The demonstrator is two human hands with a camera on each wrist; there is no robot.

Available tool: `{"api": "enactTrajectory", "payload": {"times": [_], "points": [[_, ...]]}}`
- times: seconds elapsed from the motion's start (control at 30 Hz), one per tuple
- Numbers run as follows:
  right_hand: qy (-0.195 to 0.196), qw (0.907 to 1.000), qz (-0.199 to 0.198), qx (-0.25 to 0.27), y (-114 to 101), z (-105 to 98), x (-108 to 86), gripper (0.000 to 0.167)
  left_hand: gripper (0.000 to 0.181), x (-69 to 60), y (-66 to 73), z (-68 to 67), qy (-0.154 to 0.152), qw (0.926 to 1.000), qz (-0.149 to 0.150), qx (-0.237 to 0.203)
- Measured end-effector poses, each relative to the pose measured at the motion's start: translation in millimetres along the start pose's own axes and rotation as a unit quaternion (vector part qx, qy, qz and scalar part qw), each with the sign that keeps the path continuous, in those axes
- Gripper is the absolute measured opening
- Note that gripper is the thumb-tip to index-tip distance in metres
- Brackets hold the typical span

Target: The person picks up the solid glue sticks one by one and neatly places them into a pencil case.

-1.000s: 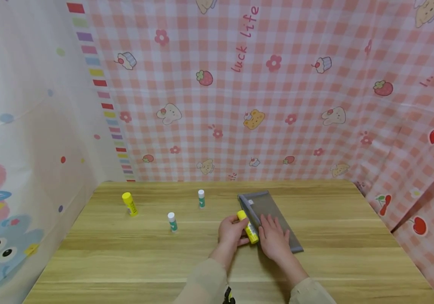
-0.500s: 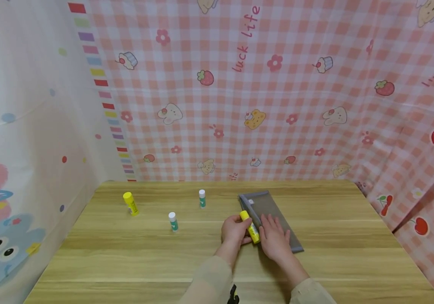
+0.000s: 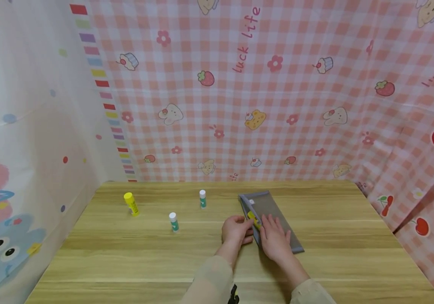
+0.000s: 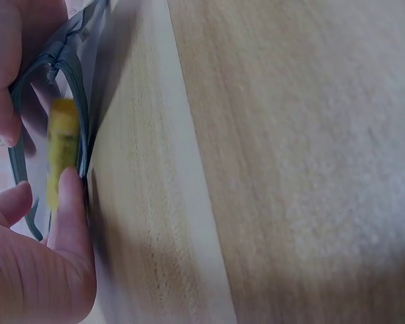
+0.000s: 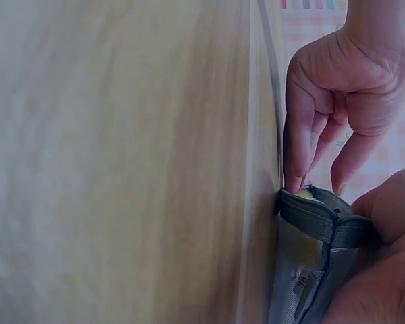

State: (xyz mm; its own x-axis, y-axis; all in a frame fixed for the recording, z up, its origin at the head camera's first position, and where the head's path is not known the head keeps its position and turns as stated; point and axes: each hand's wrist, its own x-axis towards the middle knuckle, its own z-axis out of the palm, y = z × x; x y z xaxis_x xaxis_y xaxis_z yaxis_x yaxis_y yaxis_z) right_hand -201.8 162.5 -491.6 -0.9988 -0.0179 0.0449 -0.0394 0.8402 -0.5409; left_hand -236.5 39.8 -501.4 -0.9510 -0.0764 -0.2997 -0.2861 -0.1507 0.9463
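Yellow tube (image 4: 63, 128) inside grey mesh pouch (image 3: 264, 203); another yellow tube (image 3: 131, 204), two white-capped green tubes (image 3: 174, 222) (image 3: 203, 199) remain out. Left hand (image 3: 236, 230) released at pouch mouth, right hand (image 3: 275, 237) resting flat.

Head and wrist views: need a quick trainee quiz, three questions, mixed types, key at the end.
1. True or false: the bare right hand touches the dark-edged grey mesh pouch.
2. Where is the yellow cylindrical stick nearest the bare left hand?
A) underneath the pouch
B) in the opening of the pouch
C) across the back of the right hand
3. How many cylindrical sticks are on the wood-grain table, away from the pouch and both hands?

Key:
1. True.
2. B.
3. Three: another yellow cylindrical stick, a white-capped teal stick and a second white-capped teal stick.
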Motion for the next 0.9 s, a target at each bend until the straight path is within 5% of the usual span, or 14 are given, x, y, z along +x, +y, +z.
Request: {"api": "enactTrajectory", "payload": {"times": [0.9], "points": [[0.015, 0.9999, -0.001, 0.000, 1, -2, 0.1, 0.047, 0.049, -23.3, 12.2, -22.2, -0.048, 0.9975, 0.000, -0.053]]}}
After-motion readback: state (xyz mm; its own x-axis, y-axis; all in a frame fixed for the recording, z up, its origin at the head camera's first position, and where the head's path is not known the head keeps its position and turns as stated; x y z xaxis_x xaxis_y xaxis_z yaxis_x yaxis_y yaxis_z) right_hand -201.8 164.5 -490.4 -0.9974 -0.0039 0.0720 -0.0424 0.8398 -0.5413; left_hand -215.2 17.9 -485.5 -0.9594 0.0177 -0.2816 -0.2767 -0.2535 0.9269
